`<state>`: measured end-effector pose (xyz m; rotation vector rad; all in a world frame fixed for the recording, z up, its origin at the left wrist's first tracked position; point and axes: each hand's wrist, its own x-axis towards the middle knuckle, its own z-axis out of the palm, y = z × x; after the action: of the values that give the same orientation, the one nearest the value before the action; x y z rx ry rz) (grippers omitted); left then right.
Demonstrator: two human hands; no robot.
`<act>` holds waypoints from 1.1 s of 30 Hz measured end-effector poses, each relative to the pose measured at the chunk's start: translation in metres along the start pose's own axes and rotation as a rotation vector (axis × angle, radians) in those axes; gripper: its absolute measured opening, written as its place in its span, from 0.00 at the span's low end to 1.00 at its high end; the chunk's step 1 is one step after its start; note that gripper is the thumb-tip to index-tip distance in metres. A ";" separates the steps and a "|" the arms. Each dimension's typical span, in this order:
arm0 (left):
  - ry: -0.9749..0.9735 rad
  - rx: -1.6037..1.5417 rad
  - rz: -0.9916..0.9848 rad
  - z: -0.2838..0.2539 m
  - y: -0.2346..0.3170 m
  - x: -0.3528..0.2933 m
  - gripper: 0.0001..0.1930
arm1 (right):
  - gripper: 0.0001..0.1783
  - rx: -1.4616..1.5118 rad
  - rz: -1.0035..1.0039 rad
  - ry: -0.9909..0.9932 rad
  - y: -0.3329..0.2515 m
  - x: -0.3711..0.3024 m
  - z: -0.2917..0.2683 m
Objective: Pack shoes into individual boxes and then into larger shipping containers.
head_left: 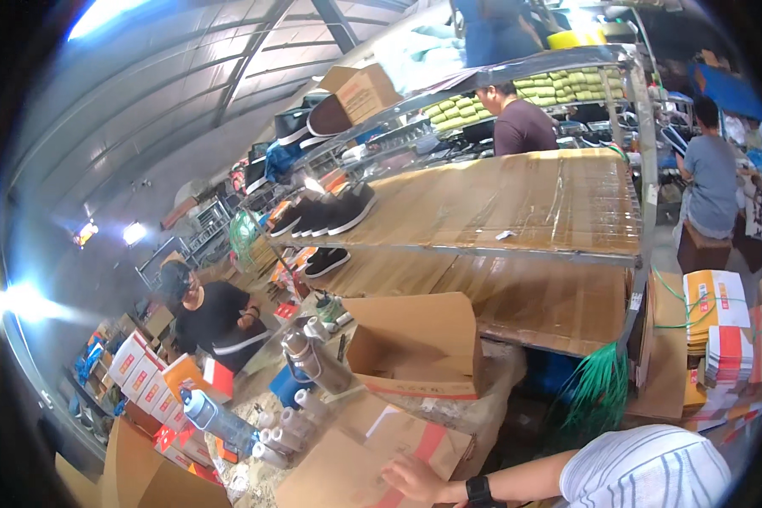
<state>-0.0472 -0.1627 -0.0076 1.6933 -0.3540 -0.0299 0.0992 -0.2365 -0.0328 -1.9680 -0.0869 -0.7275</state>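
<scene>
My right hand [415, 478] lies on a flat brown cardboard piece [339, 457] with a red stripe. Its visible fingers are spread, and nothing is held in them. A dark watch sits on the wrist, and a white striped sleeve [643, 470] covers the upper arm. Just beyond the hand stands an open cardboard box [415, 347] with its flaps raised. Left of the cardboard are several white rolls [288, 427], a metal flask [313, 364] and a clear blue water bottle [216, 419]. My left hand is out of view.
A cardboard-covered rack [499, 203] holding dark shoes [339, 212] rises beyond the table. Green straps [597, 389] hang from its right end. Bundled cartons [720, 322] are stacked at right, white-orange boxes [144, 381] at left. Three other people are nearby.
</scene>
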 end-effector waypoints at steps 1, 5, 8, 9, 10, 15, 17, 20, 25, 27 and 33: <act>-0.010 0.003 0.002 0.002 0.001 0.000 0.22 | 0.14 -0.001 0.004 0.009 0.000 -0.002 -0.004; -0.094 0.050 -0.027 0.012 0.013 0.002 0.21 | 0.12 -0.044 -0.086 0.048 -0.002 -0.012 -0.019; -0.166 0.034 -0.067 0.014 0.018 0.004 0.20 | 0.12 -0.036 -0.135 0.067 -0.003 -0.012 -0.034; -0.198 0.031 -0.082 0.014 0.018 0.005 0.20 | 0.13 -0.025 -0.168 0.027 -0.004 -0.012 -0.038; -0.202 0.031 -0.083 0.015 0.019 0.006 0.20 | 0.13 -0.027 -0.166 0.029 -0.003 -0.011 -0.041; -0.230 0.153 0.112 0.025 0.018 0.006 0.19 | 0.13 -0.044 -0.244 0.022 -0.007 -0.003 -0.047; -0.205 0.177 0.220 0.033 0.028 0.005 0.20 | 0.13 -0.020 -0.222 0.027 -0.006 0.003 -0.049; -0.189 -0.011 0.137 0.038 0.039 0.002 0.20 | 0.13 0.023 -0.196 -0.004 -0.010 0.008 -0.054; -0.247 -0.058 0.088 0.034 0.034 -0.002 0.20 | 0.13 0.019 -0.251 -0.095 -0.015 0.003 -0.058; -0.293 -0.145 0.032 0.031 0.030 -0.005 0.20 | 0.13 0.095 -0.247 -0.111 -0.013 0.000 -0.057; -0.362 -0.150 -0.090 0.026 0.040 -0.004 0.15 | 0.11 0.380 -0.021 -0.210 0.002 -0.018 -0.051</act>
<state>-0.0652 -0.1912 0.0267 1.5514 -0.5305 -0.4236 0.0623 -0.2754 -0.0270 -1.6727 -0.3479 -0.4737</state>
